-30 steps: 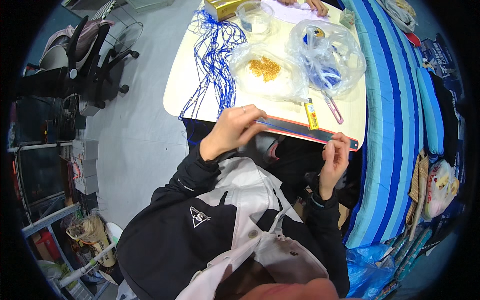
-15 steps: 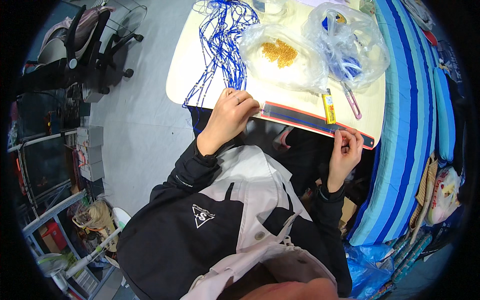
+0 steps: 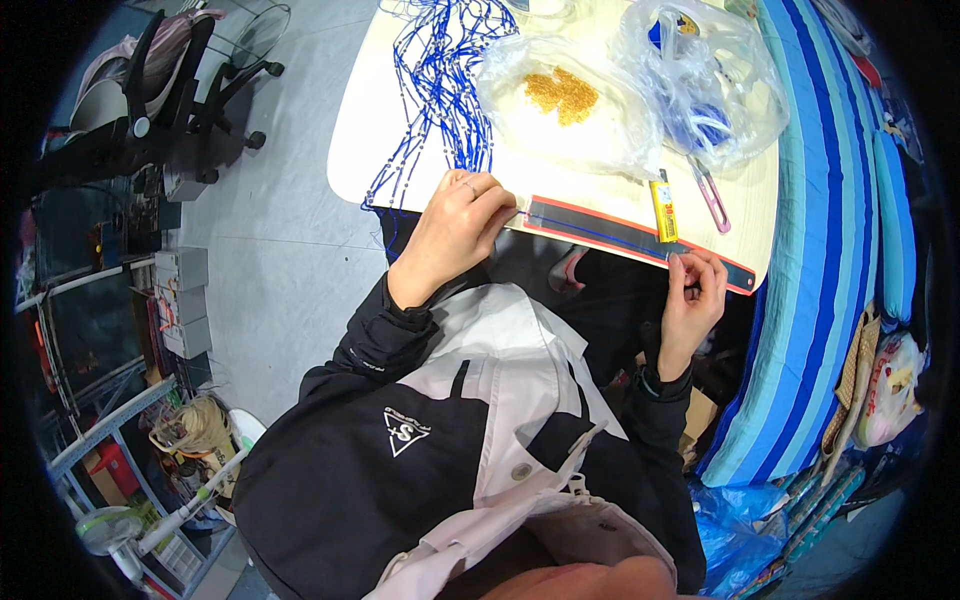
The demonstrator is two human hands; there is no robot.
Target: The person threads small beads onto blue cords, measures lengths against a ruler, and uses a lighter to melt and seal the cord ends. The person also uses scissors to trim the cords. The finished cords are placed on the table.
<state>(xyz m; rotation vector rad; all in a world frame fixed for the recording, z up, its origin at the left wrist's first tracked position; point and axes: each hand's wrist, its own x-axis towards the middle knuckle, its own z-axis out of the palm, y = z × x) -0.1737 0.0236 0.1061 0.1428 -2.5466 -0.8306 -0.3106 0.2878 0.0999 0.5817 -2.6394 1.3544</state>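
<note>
A thin blue cord point(image 3: 610, 235) runs stretched along a dark ruler-like strip with an orange-red border point(image 3: 575, 222) at the table's near edge. My left hand point(image 3: 465, 222) pinches the cord's left end, just beyond the strip. Near the strip's right end, my right hand point(image 3: 695, 295) pinches the cord's other end with thumb and forefinger. A yellow tube-like package point(image 3: 664, 207) lies against the strip's far edge. Beyond my left hand, a tangle of blue beaded cords point(image 3: 445, 90) spreads over the table.
A clear plastic bag point(image 3: 610, 135) holds small gold beads point(image 3: 562, 95). Behind the yellow package lie a pink-handled cutter point(image 3: 713, 200) and another clear bag with blue items point(image 3: 740, 80). A blue striped bed cover point(image 3: 810, 300) borders the table's right side. An office chair point(image 3: 150, 120) stands far left.
The hands stay almost where they were, both still pinching the cord. The view has shifted slightly, and the cord now lies a little differently across the strip.
</note>
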